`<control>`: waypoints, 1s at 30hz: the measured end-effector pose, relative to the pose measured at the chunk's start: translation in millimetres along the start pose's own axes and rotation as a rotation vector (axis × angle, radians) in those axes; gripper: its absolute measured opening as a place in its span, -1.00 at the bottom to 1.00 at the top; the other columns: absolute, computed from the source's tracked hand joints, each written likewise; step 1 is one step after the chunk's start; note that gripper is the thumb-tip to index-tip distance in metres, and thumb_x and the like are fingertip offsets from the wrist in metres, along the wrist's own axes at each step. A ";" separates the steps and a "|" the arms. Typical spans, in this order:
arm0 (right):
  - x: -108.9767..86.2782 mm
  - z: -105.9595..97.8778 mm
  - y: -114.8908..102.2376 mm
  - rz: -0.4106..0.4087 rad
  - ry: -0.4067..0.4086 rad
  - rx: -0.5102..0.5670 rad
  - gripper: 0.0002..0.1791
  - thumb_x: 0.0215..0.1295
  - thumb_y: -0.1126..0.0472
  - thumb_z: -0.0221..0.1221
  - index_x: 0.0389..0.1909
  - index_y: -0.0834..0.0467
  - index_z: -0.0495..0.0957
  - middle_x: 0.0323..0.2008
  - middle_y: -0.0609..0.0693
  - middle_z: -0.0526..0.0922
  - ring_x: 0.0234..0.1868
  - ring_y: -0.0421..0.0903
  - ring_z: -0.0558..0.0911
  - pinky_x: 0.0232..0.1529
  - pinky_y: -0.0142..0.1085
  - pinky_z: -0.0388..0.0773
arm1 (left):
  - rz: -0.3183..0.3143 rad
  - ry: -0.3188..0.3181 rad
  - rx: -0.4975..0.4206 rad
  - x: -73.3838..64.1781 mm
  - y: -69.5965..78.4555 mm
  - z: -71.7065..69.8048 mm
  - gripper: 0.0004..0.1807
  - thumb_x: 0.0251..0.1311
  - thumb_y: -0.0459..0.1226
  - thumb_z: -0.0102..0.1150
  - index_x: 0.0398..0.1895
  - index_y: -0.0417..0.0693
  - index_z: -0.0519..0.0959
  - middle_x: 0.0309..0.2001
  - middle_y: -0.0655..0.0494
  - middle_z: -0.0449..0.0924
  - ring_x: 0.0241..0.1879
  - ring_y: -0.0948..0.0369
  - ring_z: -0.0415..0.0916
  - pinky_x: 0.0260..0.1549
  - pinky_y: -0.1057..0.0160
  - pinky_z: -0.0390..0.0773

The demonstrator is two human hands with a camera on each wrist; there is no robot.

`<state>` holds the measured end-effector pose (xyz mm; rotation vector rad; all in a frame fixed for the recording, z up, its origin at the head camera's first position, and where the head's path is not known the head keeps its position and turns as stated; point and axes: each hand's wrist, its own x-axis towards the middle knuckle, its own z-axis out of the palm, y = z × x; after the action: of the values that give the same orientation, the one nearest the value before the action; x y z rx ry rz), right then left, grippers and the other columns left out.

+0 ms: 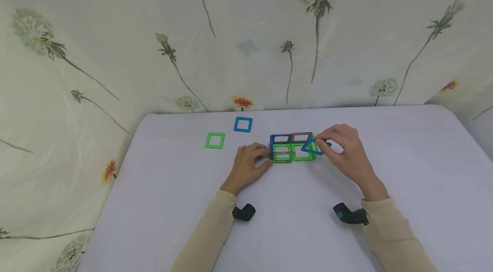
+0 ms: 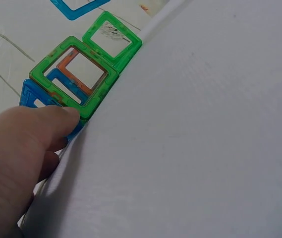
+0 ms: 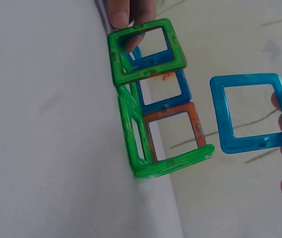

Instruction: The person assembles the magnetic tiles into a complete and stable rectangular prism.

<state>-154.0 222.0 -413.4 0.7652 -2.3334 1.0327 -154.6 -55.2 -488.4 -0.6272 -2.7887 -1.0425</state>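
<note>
A box-like build of square magnetic tiles stands on the white table, with green tiles [image 1: 302,153] along its base. An orange tile [image 3: 173,131] and a blue one form its back side. One green tile [image 2: 74,74] stands upright at the front left, and another green tile [image 3: 175,161] at the right end. My left hand [image 1: 250,165] holds the build's left end, thumb at the front corner and fingers by the blue side tile [image 2: 39,94]. In my right hand [image 1: 348,152], thumb and fingers pinch a blue square tile [image 3: 222,114], tilted above the build's right end and apart from it.
Farther left on the white table [image 1: 154,203] lie a loose green square tile [image 1: 208,140] and a loose blue square tile [image 1: 236,124]. Behind the table's back edge hangs a flower-print cloth [image 1: 246,66]. Dark wrist devices [image 1: 244,212] are worn at both sleeves.
</note>
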 end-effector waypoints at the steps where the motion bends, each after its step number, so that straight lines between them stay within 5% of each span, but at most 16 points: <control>1: -0.3 0.6 0.1 0.001 -0.009 0.001 -0.73 -0.09 0.47 0.36 -0.34 0.12 0.67 -0.37 -0.11 0.62 -0.20 -0.19 0.45 0.03 -0.16 0.16 | 0.002 0.001 0.003 0.0 0.1 0.0 -0.73 0.16 -0.08 0.25 -0.08 0.15 0.63 -0.05 0.30 0.58 -0.10 0.35 0.50 0.20 0.11 0.21; 30: -6.4 19.0 3.9 -0.072 -0.064 -0.023 -0.73 -0.18 0.43 0.41 -0.40 0.09 0.69 -0.39 -0.10 0.65 -0.16 -0.12 0.42 -0.01 -0.04 0.16 | 0.032 0.026 -0.008 0.8 -2.8 1.9 -0.77 0.14 -0.13 0.27 -0.12 0.14 0.63 -0.08 0.29 0.60 -0.17 0.36 0.50 0.13 0.11 0.25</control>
<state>-155.4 211.5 -430.8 0.8784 -2.3486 0.9625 -156.4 -55.6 -491.3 -0.6519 -2.7450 -1.0484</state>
